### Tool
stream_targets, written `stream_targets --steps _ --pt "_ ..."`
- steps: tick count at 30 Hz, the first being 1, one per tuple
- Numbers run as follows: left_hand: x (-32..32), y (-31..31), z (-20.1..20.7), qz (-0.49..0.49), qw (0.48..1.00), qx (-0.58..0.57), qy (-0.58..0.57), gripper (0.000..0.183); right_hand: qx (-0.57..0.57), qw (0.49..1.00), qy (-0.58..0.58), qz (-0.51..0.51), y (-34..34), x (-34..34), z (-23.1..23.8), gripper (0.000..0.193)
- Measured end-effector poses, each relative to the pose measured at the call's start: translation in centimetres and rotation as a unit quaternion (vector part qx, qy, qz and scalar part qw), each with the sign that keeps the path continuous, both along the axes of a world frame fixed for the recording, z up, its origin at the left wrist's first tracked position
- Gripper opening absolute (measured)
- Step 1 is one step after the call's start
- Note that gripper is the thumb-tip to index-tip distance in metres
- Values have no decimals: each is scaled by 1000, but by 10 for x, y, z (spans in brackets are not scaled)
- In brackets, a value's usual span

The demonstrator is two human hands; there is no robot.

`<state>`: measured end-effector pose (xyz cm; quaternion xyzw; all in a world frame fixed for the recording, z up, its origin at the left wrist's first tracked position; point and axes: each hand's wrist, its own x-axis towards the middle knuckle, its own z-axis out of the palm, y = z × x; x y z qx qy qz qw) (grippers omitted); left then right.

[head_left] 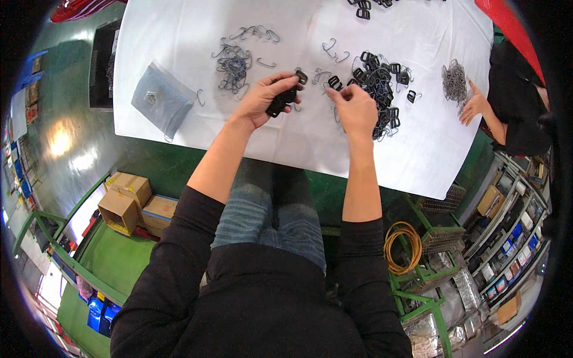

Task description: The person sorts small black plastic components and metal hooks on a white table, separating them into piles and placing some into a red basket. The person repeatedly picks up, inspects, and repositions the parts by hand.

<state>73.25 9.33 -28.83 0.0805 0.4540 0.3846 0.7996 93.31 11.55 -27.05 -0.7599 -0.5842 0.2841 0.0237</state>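
Observation:
My left hand (258,102) is closed around several black plastic buckles (279,106), and one more black buckle (301,76) sticks out at its thumb and fingertips. To the right, my right hand (358,113) is pinched closed, with a black buckle (335,83) at its fingertips and what looks like a thin wire hook below it. Beside that hand lies a heap of black buckles with wire hooks (376,80). Loose grey wire hooks (234,64) form a pile beyond my left hand, and a few more hooks (321,76) lie between the hands.
A white cloth covers the table (191,30). On its left lies a bluish plastic bag (160,98). At the right, another person's hand (474,106) rests by a pile of metal hooks (455,82). More buckles (363,10) sit at the far edge. Cardboard boxes (128,197) stand lower left.

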Motion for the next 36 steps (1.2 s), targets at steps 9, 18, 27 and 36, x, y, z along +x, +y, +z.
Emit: stream_targets --steps 9,18,27,36 --pt "-10 -11 -21 8 996 12 -89 41 105 993 -47 11 -11 -20 -3 13" --pt "12 -2 -17 -42 991 -27 -128 43 143 977 143 75 -11 -24 48 11" --pt "12 5 -5 -58 998 1 25 30 215 953 14 214 -15 -23 41 6" --pt "15 3 5 -88 988 7 124 28 230 925 -88 291 -14 -29 29 5"
